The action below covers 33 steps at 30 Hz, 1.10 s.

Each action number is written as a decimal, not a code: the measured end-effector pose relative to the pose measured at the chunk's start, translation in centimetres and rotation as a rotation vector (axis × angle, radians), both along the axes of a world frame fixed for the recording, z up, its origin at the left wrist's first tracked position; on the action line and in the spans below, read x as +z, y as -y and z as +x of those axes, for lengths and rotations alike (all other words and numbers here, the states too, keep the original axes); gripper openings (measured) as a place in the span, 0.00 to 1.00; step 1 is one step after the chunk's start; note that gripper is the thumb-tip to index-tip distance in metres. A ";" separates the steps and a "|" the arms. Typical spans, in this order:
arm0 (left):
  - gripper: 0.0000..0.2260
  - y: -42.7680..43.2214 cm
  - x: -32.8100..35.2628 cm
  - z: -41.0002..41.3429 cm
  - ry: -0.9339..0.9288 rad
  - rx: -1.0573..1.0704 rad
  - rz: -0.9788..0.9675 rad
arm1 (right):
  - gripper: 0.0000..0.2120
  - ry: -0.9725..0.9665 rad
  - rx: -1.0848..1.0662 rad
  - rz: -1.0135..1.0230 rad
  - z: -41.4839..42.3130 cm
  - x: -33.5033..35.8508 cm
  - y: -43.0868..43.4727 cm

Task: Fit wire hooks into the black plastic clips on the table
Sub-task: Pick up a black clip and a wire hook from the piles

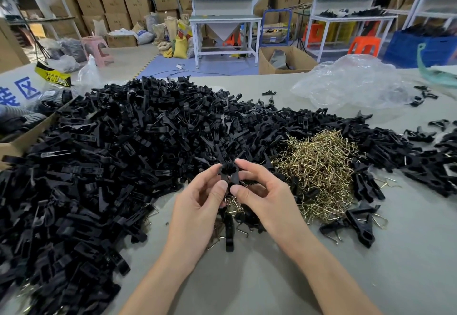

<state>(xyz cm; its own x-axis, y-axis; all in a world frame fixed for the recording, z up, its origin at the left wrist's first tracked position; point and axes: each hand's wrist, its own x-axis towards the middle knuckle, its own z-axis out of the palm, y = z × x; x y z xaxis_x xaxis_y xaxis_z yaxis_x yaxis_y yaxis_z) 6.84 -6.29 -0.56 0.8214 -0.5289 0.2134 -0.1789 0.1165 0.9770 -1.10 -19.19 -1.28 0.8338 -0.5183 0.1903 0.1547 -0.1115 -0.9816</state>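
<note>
A: Holding what, up close?
B: Pinching one clip (pixel 228 174) with left hand (pixel 197 203) and right hand (pixel 262 196), thumb against fingertips on each side; lifted just over the table (pixel 371 277).
A: Wire in yet?
B: Hard to tell; brass wire glimpsed right under the thumbs, perhaps a hook (pixel 232 207) half seated, perhaps a loose one lying beneath.
A: Which step, then?
B: Probably the fitting itself; seems to call for pressing the wire home, then setting the piece by the fitted clips (pixel 356 223) at right.
A: And farther out?
B: Hook heap (pixel 319 166) just beyond the right hand; clip heap (pixel 111 153) spread left and behind; clear bag (pixel 351 82) near the far edge.
</note>
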 end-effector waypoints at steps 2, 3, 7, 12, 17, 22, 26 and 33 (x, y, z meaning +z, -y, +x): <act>0.14 0.0 0.0 0.0 -0.005 0.003 0.003 | 0.23 0.001 0.008 0.001 0.0 0.1 0.0; 0.14 0.0 0.0 0.0 -0.003 0.005 0.009 | 0.23 -0.003 0.008 -0.004 0.0 0.1 0.0; 0.14 -0.1 -0.1 0.1 -0.003 -0.001 0.033 | 0.23 -0.035 -0.016 -0.050 -0.1 0.2 -0.1; 0.11 -0.3 -0.2 0.3 -0.067 -0.050 0.004 | 0.21 -0.042 0.018 -0.039 -0.3 0.3 -0.3; 0.11 -0.7 -0.4 1.0 -0.165 -0.157 -0.073 | 0.20 -0.019 0.061 -0.058 -0.4 0.5 -0.4; 0.11 -0.9 -0.5 1.3 -0.029 -0.182 -0.017 | 0.18 -0.043 0.041 -0.096 -0.7 0.8 0.0; 0.07 -1.0 -0.6 1.5 -0.062 -0.169 -0.055 | 0.12 -0.028 0.020 -0.066 -0.6 0.6 -0.2; 0.08 -1.9 -0.1 3.6 -0.299 0.140 -0.333 | 0.08 -0.143 -0.144 -0.742 -1.1 0.0 -1.5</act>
